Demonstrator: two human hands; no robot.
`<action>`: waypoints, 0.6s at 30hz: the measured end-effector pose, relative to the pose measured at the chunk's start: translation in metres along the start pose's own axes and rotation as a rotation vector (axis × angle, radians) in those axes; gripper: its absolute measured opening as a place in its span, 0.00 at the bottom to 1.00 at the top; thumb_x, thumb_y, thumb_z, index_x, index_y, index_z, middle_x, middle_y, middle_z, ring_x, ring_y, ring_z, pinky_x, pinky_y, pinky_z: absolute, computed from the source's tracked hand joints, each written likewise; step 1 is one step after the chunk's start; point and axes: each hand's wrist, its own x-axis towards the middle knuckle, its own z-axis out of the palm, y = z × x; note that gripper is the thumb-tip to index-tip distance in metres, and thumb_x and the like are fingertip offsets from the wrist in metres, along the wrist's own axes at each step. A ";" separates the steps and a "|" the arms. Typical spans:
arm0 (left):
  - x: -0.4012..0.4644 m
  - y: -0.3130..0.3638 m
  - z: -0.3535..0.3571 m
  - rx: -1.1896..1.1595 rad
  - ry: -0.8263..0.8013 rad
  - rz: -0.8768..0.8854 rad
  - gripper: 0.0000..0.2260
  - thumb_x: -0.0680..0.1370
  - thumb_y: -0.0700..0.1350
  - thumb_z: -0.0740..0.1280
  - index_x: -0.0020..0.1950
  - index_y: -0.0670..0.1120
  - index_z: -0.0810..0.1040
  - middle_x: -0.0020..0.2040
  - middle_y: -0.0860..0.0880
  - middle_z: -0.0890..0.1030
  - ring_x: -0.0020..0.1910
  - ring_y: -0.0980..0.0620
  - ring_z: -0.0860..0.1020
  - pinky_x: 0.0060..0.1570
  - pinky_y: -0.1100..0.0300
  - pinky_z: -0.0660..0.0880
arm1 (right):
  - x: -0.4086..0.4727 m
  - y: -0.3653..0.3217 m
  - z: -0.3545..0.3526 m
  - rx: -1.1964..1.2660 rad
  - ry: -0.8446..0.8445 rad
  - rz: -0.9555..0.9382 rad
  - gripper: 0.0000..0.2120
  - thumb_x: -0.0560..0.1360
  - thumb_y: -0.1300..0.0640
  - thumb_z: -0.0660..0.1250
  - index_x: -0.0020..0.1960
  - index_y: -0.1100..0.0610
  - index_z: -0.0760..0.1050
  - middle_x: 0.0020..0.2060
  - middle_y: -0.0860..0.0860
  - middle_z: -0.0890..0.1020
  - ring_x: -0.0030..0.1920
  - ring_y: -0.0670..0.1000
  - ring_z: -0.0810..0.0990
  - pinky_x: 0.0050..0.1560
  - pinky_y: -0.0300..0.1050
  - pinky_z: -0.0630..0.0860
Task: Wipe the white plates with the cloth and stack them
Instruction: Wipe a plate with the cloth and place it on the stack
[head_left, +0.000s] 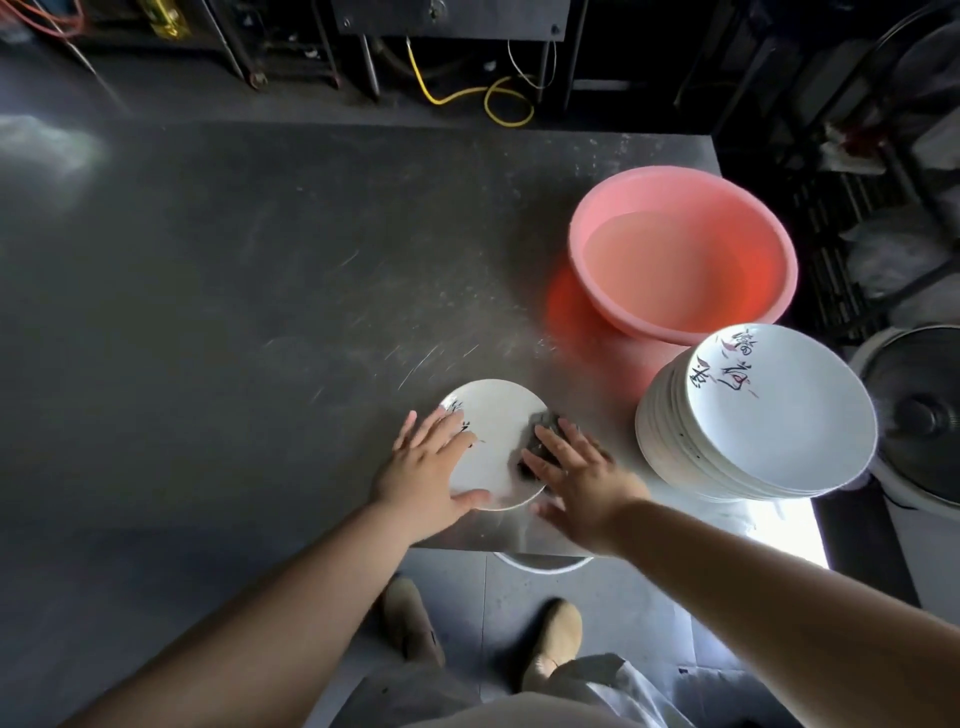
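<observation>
One white plate (496, 436) with black brush writing lies flat near the front edge of the steel table (234, 312). My left hand (423, 475) rests flat on the plate's left side, fingers straight, thumb at the near rim. My right hand (576, 475) presses a dark grey cloth (543, 434) onto the plate's right side with straight fingers; most of the cloth is hidden under the hand. A tall stack of white plates (763, 415) with the same writing stands at the table's right front corner, leaning slightly.
A pink plastic basin (587, 228) holding water sits behind the stack on the right. Beyond the table's right edge stands a round pot with a dark lid (924, 415). Dark equipment and yellow cable (467, 96) line the back. My shoes (553, 636) show below the table edge.
</observation>
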 end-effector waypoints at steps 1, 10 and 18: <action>0.001 -0.008 -0.004 -0.020 -0.042 0.012 0.33 0.73 0.70 0.68 0.74 0.54 0.76 0.82 0.52 0.67 0.83 0.49 0.60 0.83 0.44 0.49 | 0.009 0.009 -0.010 0.017 -0.004 0.003 0.35 0.82 0.31 0.54 0.85 0.41 0.50 0.85 0.45 0.43 0.84 0.53 0.34 0.83 0.54 0.43; -0.005 -0.014 0.005 -0.125 -0.014 -0.006 0.32 0.73 0.64 0.75 0.76 0.57 0.76 0.82 0.57 0.66 0.83 0.53 0.59 0.82 0.44 0.53 | -0.012 -0.030 0.037 -0.019 0.021 0.090 0.44 0.76 0.25 0.43 0.86 0.46 0.46 0.85 0.51 0.41 0.82 0.62 0.31 0.81 0.56 0.36; 0.000 0.017 0.008 0.041 0.092 -0.086 0.33 0.66 0.76 0.68 0.59 0.54 0.84 0.58 0.53 0.80 0.62 0.46 0.76 0.79 0.36 0.57 | 0.002 -0.024 0.026 0.117 0.037 0.126 0.40 0.78 0.27 0.51 0.85 0.42 0.46 0.84 0.45 0.37 0.81 0.53 0.25 0.81 0.54 0.54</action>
